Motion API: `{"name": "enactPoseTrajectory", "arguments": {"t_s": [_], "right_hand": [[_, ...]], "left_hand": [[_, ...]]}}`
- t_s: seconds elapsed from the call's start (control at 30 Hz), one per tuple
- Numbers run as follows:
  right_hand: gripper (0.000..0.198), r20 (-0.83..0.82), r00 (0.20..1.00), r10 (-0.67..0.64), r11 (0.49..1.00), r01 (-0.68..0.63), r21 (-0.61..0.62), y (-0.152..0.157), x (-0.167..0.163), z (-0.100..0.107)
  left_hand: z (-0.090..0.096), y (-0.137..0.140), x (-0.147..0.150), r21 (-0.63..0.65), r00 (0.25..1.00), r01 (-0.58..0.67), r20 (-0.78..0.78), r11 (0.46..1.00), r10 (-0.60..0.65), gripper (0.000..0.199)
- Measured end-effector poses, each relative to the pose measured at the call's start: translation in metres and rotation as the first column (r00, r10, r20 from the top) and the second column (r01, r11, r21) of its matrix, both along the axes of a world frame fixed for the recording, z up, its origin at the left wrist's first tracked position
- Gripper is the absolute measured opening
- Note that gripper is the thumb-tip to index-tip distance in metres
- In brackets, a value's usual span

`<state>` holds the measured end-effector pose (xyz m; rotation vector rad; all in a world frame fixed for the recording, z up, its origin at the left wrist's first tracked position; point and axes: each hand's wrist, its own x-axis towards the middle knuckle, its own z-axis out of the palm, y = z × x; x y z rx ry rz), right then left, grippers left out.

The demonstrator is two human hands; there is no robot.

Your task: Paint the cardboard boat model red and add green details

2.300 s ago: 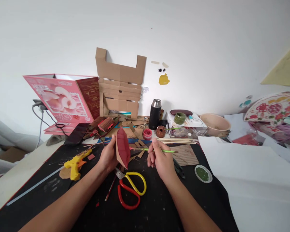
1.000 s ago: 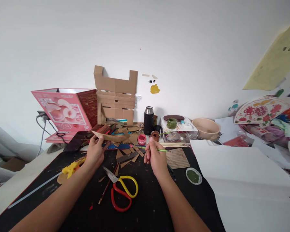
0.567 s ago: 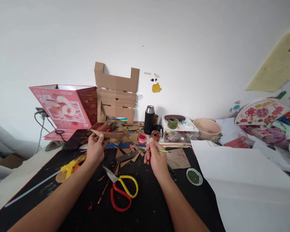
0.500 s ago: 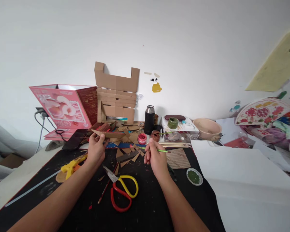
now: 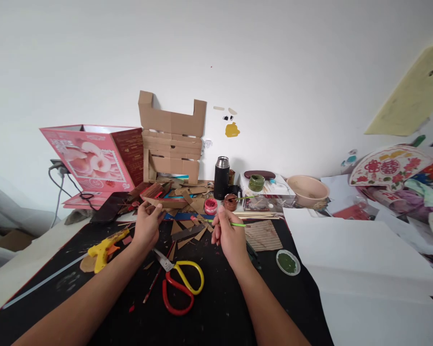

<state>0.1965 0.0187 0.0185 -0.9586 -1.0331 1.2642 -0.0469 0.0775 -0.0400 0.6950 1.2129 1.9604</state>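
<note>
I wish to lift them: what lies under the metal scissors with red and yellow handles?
A thin, dark-red paintbrush seems to pass under the scissors on the black tabletop; its part beneath the blades is covered.

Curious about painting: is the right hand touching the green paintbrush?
Touching: the head view shows the right hand gripping the green paintbrush, poking out either side.

The scissors (image 5: pixel 169 267) are bladed in metal and handled in glossy plastic. Beyond them, the held cardboard piece (image 5: pixel 173 203) is seen matt and smooth, and the black flask (image 5: pixel 221 181) is topped with shiny metal. To their right, the corrugated cardboard sheet (image 5: pixel 265 235) is roughly ridged.
</note>
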Motion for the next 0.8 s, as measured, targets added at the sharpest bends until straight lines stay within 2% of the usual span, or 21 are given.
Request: {"name": "enactPoseTrajectory", "arguments": {"t_s": [0.33,0.53,0.67,0.8], "right_hand": [[0.079,0.035,0.999,0.02,1.0,-0.021,0.021,0.0,-0.001,-0.004],[0.078,0.092,0.995,0.033,0.998,-0.038,0.05,-0.002,-0.003,-0.007],[0.077,0.117,0.992,0.039,0.998,-0.045,0.05,-0.003,-0.003,-0.009],[0.076,0.101,0.994,0.05,0.998,-0.053,0.026,-0.003,-0.004,-0.009]], "left_hand": [[0.001,-0.006,-0.003,0.001,1.0,0.027,-0.014,1.0,-0.027,0.052],[-0.003,-0.007,-0.004,-0.001,0.999,0.038,-0.002,0.999,-0.038,0.049],[0.0,-0.011,-0.008,0.028,0.999,-0.008,0.036,1.0,0.007,0.043],[0.009,-0.014,-0.015,0.087,0.99,-0.112,0.1,0.99,0.103,0.037]]}}
